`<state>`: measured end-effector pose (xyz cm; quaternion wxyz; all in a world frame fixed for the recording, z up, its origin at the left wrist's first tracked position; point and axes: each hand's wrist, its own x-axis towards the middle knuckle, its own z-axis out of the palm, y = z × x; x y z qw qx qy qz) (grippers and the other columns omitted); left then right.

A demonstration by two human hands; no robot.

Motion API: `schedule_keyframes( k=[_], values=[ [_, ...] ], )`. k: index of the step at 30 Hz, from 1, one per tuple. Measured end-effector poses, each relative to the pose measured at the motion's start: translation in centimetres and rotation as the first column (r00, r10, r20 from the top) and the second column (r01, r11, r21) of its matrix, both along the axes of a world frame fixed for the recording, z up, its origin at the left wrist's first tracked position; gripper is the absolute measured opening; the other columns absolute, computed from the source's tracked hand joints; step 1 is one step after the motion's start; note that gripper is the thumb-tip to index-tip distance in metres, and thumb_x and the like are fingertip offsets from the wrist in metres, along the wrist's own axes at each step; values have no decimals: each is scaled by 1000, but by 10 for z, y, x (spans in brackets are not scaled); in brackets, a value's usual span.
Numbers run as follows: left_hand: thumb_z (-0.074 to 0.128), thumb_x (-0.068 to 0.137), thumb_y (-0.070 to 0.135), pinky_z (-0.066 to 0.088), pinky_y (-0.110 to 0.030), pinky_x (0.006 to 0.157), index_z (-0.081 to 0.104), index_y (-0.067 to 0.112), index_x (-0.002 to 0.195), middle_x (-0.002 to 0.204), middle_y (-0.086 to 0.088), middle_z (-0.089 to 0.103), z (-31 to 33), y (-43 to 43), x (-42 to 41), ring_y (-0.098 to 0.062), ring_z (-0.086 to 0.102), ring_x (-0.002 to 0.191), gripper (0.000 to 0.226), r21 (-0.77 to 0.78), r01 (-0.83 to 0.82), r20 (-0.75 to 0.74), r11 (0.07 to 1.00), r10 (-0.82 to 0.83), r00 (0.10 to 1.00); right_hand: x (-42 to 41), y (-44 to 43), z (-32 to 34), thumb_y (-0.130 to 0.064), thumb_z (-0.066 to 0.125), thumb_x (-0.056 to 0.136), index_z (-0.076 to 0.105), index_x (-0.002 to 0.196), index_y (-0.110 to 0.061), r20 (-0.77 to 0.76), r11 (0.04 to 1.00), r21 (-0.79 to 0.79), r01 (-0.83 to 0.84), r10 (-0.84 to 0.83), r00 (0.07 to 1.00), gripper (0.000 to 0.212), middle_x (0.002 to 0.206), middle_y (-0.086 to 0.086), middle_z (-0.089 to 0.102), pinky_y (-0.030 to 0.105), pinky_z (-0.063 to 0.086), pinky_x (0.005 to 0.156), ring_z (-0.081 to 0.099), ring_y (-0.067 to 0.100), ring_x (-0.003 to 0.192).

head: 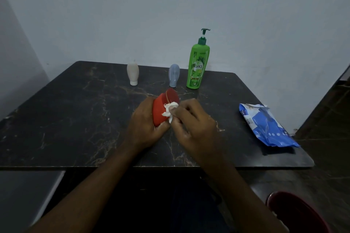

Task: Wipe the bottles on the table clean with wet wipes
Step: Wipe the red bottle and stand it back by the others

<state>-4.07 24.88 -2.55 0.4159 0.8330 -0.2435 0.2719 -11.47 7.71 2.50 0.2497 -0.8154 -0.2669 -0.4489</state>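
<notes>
2 broad stretches of the dark marble-patterned table [62, 128] lie bare, 1 on your left and 1 along the near edge, while the far edge sits against a pale wall. Its corners are rounded and its surface is glossy, veined in tan. On the right, near that edge, a crinkled blue wet wipes pack [269, 126] lies flat, well apart from your hands. At the far side stands a tall green pump bottle [197, 66], smooth plastic with a darker green pump head. Just left of it a small grey-blue squeeze bottle [174, 75] stands on its cap, and further left a cream squeeze bottle [132, 74] does the same; both are soft-looking and rounded.

Your left hand [145, 128] is wrapped around a red bottle [162, 108], held tilted above the table's middle with its capped end pointing away from you. Your right hand [191, 119] has its fingers curled in, pinching a crumpled white wipe [169, 109] against the red bottle's side. Your palm hides the bottle's near end, and most of the wipe is tucked under your fingers. A dark red rounded object [295, 213] at the near right is cut off by the frame and hard to identify.
</notes>
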Motion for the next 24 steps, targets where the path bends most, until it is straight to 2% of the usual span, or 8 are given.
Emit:
schedule_keyframes(
  k=[3,7,11,13,15,17,19,24],
  values=[
    [66,85,60,52,-38,69,52,23,118,97,6,58,-1,2,3,-11,59,81,51,-27,-5,42,1000,6,999,7,-2,-11,-4,67,88,67,93,-5,-50,999,9,32,-31,998,4,93,6,58,18,45,68,55,13,75],
    [64,88,54,49,-32,66,51,28,114,91,9,56,-6,3,12,-8,57,78,38,-73,-37,58,997,41,997,15,-14,-27,-4,66,89,66,100,-13,-204,971,227,76,-28,978,14,98,-4,57,12,46,69,56,3,79],
    [59,89,57,53,-34,71,57,34,107,87,6,65,-4,2,17,-13,64,79,29,-355,14,-152,935,-72,986,20,-15,-40,-8,66,91,66,121,-23,-411,909,403,107,75,909,33,98,-12,59,14,52,73,63,4,86],
    [55,89,61,55,-30,71,61,31,106,86,9,71,0,6,20,-10,69,79,35,-602,-39,-280,798,-165,946,22,-13,-47,-10,66,92,66,122,-24,-463,893,430,135,89,882,33,97,-14,59,12,51,72,62,4,86],
    [55,89,69,59,-26,65,62,22,112,85,6,74,5,15,26,-11,72,78,53,-805,-134,-372,578,-315,873,25,-11,-51,-11,65,93,69,116,-26,-482,864,482,148,120,868,27,97,-14,61,11,50,71,63,3,85],
    [57,80,75,62,-32,68,58,15,128,100,-5,75,9,25,32,-16,76,88,77,-915,-238,-384,326,-522,762,28,-10,-53,-12,64,94,71,111,-25,-505,817,552,164,172,846,22,100,-9,63,19,54,73,66,5,85],
    [57,82,76,63,-40,76,53,9,133,107,-14,75,11,33,37,-21,77,96,84,-948,-282,-307,148,-661,685,32,-9,-53,-13,64,95,73,110,-20,-516,774,608,177,215,829,19,103,-3,65,30,59,74,68,10,87],
    [62,85,69,63,-47,79,44,2,134,122,-30,70,11,32,40,-39,71,114,85,-960,-278,-156,-17,-794,587,38,-1,-44,-8,64,95,73,109,-13,-453,628,768,124,397,798,18,93,2,75,24,57,62,73,15,80]
  ],
)
